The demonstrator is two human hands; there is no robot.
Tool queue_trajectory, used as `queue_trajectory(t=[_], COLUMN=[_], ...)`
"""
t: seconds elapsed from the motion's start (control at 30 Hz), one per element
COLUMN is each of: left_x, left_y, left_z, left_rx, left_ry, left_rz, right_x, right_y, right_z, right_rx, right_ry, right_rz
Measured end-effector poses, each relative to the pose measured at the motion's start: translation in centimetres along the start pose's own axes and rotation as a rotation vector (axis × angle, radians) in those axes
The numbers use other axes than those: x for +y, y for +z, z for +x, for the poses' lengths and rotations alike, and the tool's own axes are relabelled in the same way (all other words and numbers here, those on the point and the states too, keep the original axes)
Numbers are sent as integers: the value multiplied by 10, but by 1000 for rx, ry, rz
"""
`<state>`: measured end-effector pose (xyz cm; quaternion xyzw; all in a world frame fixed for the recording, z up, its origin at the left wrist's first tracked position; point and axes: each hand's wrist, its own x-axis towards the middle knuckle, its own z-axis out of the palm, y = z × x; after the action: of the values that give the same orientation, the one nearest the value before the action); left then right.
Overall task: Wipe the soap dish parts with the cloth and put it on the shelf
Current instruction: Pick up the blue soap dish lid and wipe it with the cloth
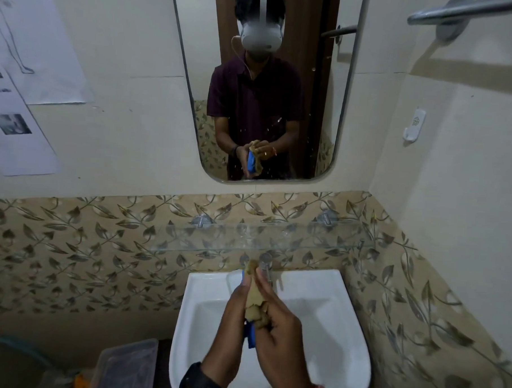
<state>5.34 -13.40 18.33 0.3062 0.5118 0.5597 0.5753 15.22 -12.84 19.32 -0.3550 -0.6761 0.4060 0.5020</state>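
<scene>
Above the white sink (318,287), my left hand (231,319) holds a blue soap dish part (250,338) on edge; only its lower end and a sliver near the top show. My right hand (278,321) presses a tan cloth (254,305) against the part's right face. The cloth covers most of the part and pokes out above my fingertips. A glass shelf (217,239) runs along the patterned tile wall just beyond my hands, with nothing on it.
A tap (266,260) sits under the shelf, right behind my hands. A mirror (320,108) above reflects a person holding the same items. A clear plastic box (124,364) stands left of the sink. A towel bar (468,11) sticks out top right.
</scene>
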Motion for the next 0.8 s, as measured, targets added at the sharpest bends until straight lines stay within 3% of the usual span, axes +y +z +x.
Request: queue_trajectory(t=[0.1,0.23,0.37,0.47,0.6,0.7,0.73,0.8], left_x=[4,3,1,3,7,9,9,5], left_y=[-5,-20,-26,-31,-55,-60,-57,-49], left_z=[-1,4,5,5,5,6,6,8], left_rx=[61,52,58,16,-32,-53,-50,-45], left_ry=[-134,-78,-58,-51,-26,-18,-26,-25], left_rz=[-330,-420,-431,-420,-437,-396,-385,-343], right_x=[0,0,-9,-18,-21,-22,-25,-33], right_y=[5,-11,-34,-43,-66,-62,-53,-28], right_z=[-7,-11,1,11,27,32,30,18], right_rx=[-129,-410,-576,-478,-1,224,222,17], right_ry=[46,20,17,169,483,374,305,176], right_rz=[-59,-122,-230,-21,503,354,244,47])
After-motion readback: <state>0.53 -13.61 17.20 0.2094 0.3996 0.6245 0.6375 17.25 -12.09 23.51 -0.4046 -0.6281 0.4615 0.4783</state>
